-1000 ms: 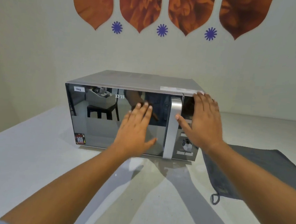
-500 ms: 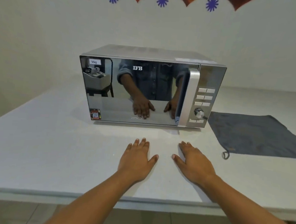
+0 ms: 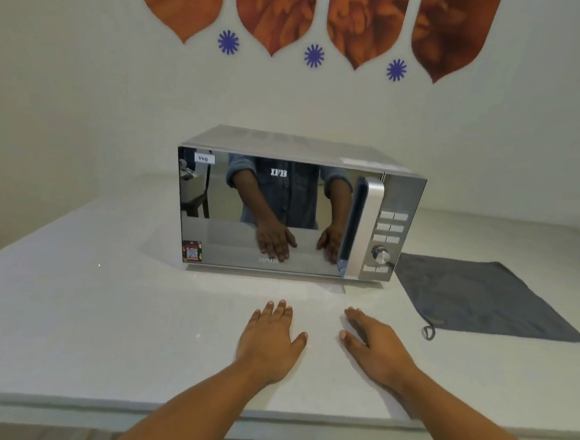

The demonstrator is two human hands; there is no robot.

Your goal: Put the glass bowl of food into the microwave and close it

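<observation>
A silver microwave with a mirrored door stands on the white counter, its door shut. A vertical silver handle and a panel of buttons with a knob are at its right side. The glass bowl is not visible; the mirrored door hides the inside. My left hand lies flat, palm down, on the counter in front of the microwave, holding nothing. My right hand lies flat beside it, fingers apart, also holding nothing. Both hands show as reflections in the door.
A dark grey cloth with a small loop lies flat on the counter to the right of the microwave. The counter's front edge runs below my forearms. A white wall with orange and blue decorations rises behind.
One second ago both hands were pressed against the microwave's door and panel. They have drawn back and now rest flat on the counter; the view has also pulled back and tilted up slightly.
</observation>
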